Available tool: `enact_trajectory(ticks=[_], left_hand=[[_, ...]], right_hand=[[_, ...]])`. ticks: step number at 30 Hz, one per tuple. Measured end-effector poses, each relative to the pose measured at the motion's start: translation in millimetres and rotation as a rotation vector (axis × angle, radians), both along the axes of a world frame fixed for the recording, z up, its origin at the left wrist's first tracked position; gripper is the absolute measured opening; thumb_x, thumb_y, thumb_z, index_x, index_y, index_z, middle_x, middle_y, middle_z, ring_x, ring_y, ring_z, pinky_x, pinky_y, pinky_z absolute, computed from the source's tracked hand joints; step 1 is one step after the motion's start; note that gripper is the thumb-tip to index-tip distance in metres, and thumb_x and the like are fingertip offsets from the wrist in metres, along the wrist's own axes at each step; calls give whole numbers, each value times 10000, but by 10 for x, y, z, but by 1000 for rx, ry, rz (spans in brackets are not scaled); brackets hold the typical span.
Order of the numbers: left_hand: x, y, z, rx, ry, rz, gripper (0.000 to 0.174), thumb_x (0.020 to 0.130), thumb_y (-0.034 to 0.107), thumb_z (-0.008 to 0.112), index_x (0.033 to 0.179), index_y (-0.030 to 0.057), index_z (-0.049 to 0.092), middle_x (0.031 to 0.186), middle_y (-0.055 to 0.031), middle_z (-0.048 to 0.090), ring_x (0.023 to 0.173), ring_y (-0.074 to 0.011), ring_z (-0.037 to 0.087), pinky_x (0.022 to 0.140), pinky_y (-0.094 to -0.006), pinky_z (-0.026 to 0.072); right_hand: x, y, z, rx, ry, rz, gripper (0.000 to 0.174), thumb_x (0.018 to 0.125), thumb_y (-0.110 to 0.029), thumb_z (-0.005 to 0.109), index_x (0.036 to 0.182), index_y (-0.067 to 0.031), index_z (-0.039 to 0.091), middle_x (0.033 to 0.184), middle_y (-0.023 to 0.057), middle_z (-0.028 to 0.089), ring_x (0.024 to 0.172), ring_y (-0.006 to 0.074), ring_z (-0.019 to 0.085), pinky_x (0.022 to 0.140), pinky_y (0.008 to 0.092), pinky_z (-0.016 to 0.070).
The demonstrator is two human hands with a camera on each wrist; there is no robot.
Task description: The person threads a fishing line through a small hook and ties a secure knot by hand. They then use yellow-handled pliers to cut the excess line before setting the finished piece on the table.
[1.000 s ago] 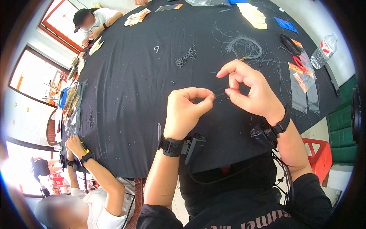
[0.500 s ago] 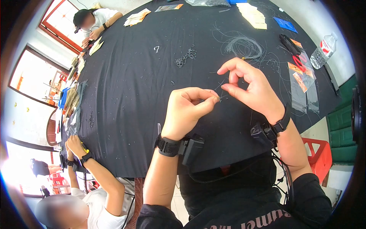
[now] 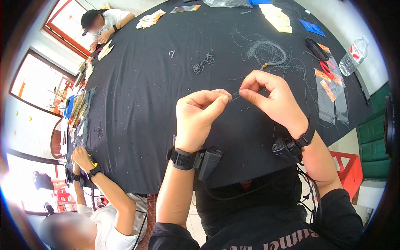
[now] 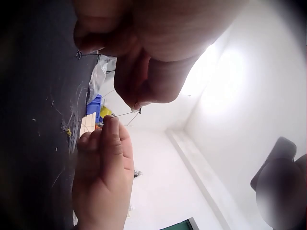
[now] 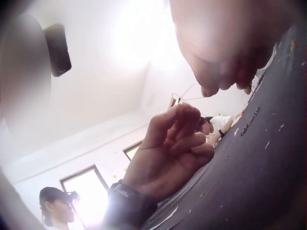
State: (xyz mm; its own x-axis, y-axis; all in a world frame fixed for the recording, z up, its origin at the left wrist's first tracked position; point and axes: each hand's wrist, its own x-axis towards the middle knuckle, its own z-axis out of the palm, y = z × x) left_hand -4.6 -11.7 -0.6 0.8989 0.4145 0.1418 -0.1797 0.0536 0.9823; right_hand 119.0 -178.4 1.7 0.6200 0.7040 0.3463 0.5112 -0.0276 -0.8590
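Note:
My left hand (image 3: 195,118) pinches a thin grey line between thumb and forefinger, just over the black-covered table. Beside it, my right hand (image 3: 273,96) has thumb and fingertip together on the line, a short gap away. The line (image 4: 125,114) runs across that gap in the left wrist view, and a small dark bit shows at the left fingertips. In the right wrist view the line (image 5: 194,98) spans from the right fingertips to the left ones. What the left fingers enclose is mostly hidden.
Beyond my hands lie a loose coil of grey line (image 3: 266,51) and a heap of small dark linked pieces (image 3: 203,63). To the right are red-handled scissors (image 3: 326,68), clear packets (image 3: 326,106) and a water bottle (image 3: 354,56). Two other people work at the table's left side.
My right thumb and forefinger, apart before, have come together on the line. My left hand moved slightly right, then back left and a little farther from me.

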Motion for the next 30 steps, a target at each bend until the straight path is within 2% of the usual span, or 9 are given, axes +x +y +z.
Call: enact_trajectory(ticks=[4,13,16,20,25,26,30], left_hand=[[10,-8,-11,-33,-45,75,88,874,26,708,930,-34,740,940,-79,729,803,-81,641,743,-212,504],[31,-48,-29,132,-25,235,100,853,24,708,920,-43,737,914,-62,735,765,-46,623,657,-176,477],[24,-39,-27,307,67,282,94,827,34,718,902,-18,745,904,-48,742,769,-45,630,660,-188,484],[31,-39,-34,499,68,260,104,790,40,725,885,2,743,900,-74,748,772,-111,681,687,-241,521],[41,-83,-20,637,6,120,109,773,45,724,873,2,735,883,-105,747,796,-188,720,717,-285,545],[42,-65,-46,687,-17,107,107,805,53,717,893,-1,747,897,-73,745,796,-98,668,716,-241,520],[21,-81,2,572,83,88,97,817,48,713,892,-2,748,888,-52,742,764,-72,645,689,-222,505]], right_hand=[[-14,7,6,-3,-16,-4,90,889,-116,715,916,-52,657,691,-17,596,642,66,541,596,239,428],[-104,38,-20,15,-99,110,73,842,-46,709,896,-43,659,689,24,608,622,95,555,597,261,435],[-98,33,-5,30,-157,143,86,831,-35,711,901,-33,661,699,32,611,627,101,567,601,263,440],[-87,15,20,54,-208,174,88,827,-27,710,901,-24,663,719,35,616,646,107,582,613,257,449],[-33,-27,28,86,-77,181,69,862,-52,691,899,-9,652,751,24,631,682,94,588,640,245,461],[-27,-38,40,88,-31,172,70,872,-59,685,901,-6,650,757,20,633,689,88,588,644,244,463],[20,-58,44,88,-48,87,74,904,-79,662,927,-10,648,752,-1,624,701,62,574,640,237,460]])
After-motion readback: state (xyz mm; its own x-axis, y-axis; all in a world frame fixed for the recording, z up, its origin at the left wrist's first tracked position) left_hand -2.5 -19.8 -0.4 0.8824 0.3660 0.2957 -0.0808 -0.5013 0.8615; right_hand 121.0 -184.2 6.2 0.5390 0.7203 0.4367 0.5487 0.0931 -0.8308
